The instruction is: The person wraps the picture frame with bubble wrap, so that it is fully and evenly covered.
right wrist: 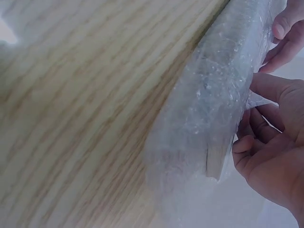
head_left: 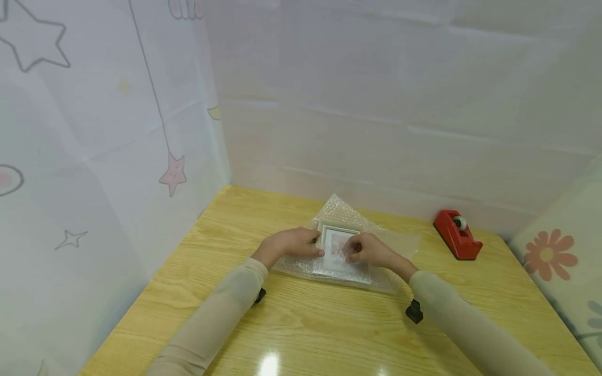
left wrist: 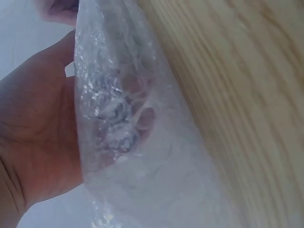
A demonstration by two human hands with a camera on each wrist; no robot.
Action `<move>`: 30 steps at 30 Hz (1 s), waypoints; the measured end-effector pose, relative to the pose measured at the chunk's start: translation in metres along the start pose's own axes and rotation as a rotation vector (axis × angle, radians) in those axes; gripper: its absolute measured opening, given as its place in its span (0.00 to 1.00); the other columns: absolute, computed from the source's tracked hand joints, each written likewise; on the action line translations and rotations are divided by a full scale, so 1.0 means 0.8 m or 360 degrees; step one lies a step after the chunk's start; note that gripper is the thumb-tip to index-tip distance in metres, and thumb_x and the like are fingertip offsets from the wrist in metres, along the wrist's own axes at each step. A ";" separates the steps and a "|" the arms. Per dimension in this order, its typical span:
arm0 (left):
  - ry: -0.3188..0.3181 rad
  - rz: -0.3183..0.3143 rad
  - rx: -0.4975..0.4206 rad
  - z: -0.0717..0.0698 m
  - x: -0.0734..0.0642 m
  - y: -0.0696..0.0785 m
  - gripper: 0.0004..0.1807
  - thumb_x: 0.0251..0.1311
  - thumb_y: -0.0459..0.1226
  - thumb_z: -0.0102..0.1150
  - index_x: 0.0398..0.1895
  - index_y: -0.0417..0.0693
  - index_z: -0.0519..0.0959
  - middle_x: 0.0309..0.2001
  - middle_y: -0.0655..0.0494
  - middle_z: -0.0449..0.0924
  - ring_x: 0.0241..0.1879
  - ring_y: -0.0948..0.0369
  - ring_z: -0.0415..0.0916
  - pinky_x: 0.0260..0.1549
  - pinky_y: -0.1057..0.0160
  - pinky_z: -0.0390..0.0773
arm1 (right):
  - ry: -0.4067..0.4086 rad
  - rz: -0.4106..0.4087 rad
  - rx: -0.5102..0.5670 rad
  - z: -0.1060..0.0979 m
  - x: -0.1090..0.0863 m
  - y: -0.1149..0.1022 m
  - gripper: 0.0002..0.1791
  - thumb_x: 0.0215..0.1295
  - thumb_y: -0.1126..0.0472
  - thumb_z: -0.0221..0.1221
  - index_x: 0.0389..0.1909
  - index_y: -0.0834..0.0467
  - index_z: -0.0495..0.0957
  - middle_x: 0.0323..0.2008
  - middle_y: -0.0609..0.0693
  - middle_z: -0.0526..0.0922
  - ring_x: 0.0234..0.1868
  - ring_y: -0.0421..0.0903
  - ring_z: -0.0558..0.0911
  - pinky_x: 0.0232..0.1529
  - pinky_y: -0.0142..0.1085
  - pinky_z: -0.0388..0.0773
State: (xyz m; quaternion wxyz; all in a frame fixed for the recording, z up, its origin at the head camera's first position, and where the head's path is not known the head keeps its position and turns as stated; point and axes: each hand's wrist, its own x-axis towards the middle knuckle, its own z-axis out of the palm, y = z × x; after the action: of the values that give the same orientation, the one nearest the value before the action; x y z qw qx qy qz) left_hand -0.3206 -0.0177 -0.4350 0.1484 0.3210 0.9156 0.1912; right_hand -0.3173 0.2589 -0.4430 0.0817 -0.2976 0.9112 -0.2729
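A light-coloured picture frame point(head_left: 339, 228) lies on a sheet of bubble wrap point(head_left: 333, 209), with wrap also over its lower part. At the frame's left side is my left hand point(head_left: 295, 243), its thumb and curled fingers gripping the wrap. The left wrist view shows those fingertips through the clear bubble wrap point(left wrist: 123, 114). My right hand point(head_left: 371, 249) is over the frame's front and pinches the wrap between thumb and fingers. From the right wrist, a frame corner point(right wrist: 216, 161) shows through the wrap beside the right hand point(right wrist: 275, 137).
A red tape dispenser point(head_left: 456, 235) with a roll of tape stands at the right rear of the wooden table point(head_left: 301, 329). Printed sheets point(head_left: 367, 136) hang behind and at both sides. A dark wrist device point(head_left: 414, 312) sits under the right sleeve.
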 end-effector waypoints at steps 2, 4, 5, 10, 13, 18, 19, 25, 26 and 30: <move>-0.0003 -0.0032 0.0043 0.000 -0.002 0.006 0.45 0.71 0.60 0.54 0.81 0.46 0.54 0.78 0.45 0.53 0.75 0.47 0.55 0.70 0.47 0.56 | 0.0002 -0.0009 -0.0008 -0.001 0.001 0.001 0.11 0.59 0.63 0.74 0.40 0.61 0.85 0.29 0.45 0.81 0.31 0.43 0.76 0.35 0.39 0.76; 0.0020 -0.0051 0.0108 -0.001 -0.003 0.012 0.47 0.69 0.62 0.55 0.82 0.49 0.52 0.80 0.44 0.46 0.76 0.44 0.50 0.71 0.42 0.52 | 0.0017 -0.0036 -0.0033 -0.004 0.002 0.003 0.13 0.58 0.62 0.75 0.40 0.62 0.85 0.28 0.46 0.80 0.30 0.43 0.75 0.34 0.39 0.76; 0.0036 -0.0058 0.0146 -0.001 -0.002 0.014 0.49 0.68 0.63 0.55 0.83 0.51 0.51 0.81 0.43 0.43 0.76 0.42 0.48 0.71 0.40 0.50 | 0.0026 -0.0053 -0.0045 -0.005 0.002 0.003 0.14 0.58 0.62 0.75 0.41 0.63 0.84 0.28 0.46 0.79 0.30 0.43 0.75 0.33 0.39 0.75; 0.0080 -0.0030 0.0292 0.008 -0.001 0.027 0.51 0.62 0.69 0.55 0.82 0.57 0.55 0.82 0.47 0.35 0.78 0.43 0.42 0.70 0.37 0.46 | 0.0068 -0.0113 -0.0179 -0.006 0.002 0.007 0.21 0.58 0.58 0.76 0.48 0.66 0.83 0.31 0.49 0.79 0.31 0.46 0.75 0.34 0.40 0.75; 0.0045 0.0019 0.0337 0.021 -0.001 0.031 0.50 0.62 0.72 0.52 0.82 0.62 0.55 0.82 0.47 0.32 0.78 0.42 0.41 0.70 0.36 0.46 | 0.0100 -0.0088 -0.0285 -0.003 0.000 0.011 0.30 0.56 0.54 0.77 0.56 0.66 0.81 0.35 0.52 0.78 0.34 0.48 0.74 0.37 0.43 0.73; -0.0058 0.0036 0.0365 0.037 -0.003 0.033 0.45 0.66 0.72 0.43 0.83 0.71 0.49 0.82 0.47 0.33 0.77 0.40 0.41 0.70 0.35 0.44 | 0.0185 0.0016 -0.0353 0.008 -0.005 0.012 0.46 0.51 0.49 0.79 0.69 0.60 0.72 0.48 0.58 0.76 0.47 0.53 0.73 0.48 0.53 0.64; -0.0079 0.0035 0.0369 0.038 -0.004 0.033 0.45 0.67 0.72 0.42 0.83 0.71 0.48 0.82 0.48 0.33 0.77 0.39 0.40 0.70 0.35 0.44 | 0.0195 0.0031 -0.0351 0.010 -0.006 0.011 0.48 0.50 0.48 0.79 0.71 0.59 0.70 0.51 0.59 0.76 0.51 0.55 0.72 0.49 0.54 0.63; -0.0170 0.0047 0.0389 0.040 -0.002 0.034 0.45 0.68 0.72 0.35 0.83 0.70 0.47 0.82 0.57 0.36 0.77 0.39 0.39 0.70 0.35 0.45 | 0.0189 0.0047 -0.0329 0.008 -0.005 0.015 0.52 0.51 0.46 0.78 0.75 0.56 0.65 0.69 0.65 0.64 0.70 0.65 0.61 0.59 0.66 0.55; -0.0183 0.0049 0.0390 0.039 -0.001 0.035 0.45 0.67 0.72 0.35 0.83 0.69 0.47 0.82 0.57 0.37 0.77 0.38 0.39 0.70 0.35 0.45 | 0.0184 0.0049 -0.0325 0.006 -0.005 0.016 0.53 0.51 0.46 0.78 0.75 0.56 0.64 0.71 0.65 0.62 0.71 0.66 0.59 0.60 0.68 0.53; -0.0192 0.0069 0.0408 0.036 0.001 0.038 0.46 0.67 0.73 0.34 0.83 0.69 0.47 0.82 0.59 0.38 0.77 0.38 0.39 0.70 0.35 0.46 | 0.0166 0.0075 -0.0318 0.000 -0.004 0.018 0.53 0.52 0.45 0.77 0.76 0.56 0.62 0.74 0.67 0.58 0.74 0.67 0.55 0.63 0.73 0.47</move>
State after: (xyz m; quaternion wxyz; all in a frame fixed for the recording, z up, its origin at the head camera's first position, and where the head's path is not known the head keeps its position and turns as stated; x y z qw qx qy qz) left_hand -0.2941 0.0121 -0.4474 0.1568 0.3679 0.9148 0.0561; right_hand -0.3217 0.2708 -0.4512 0.0105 -0.2682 0.9436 -0.1938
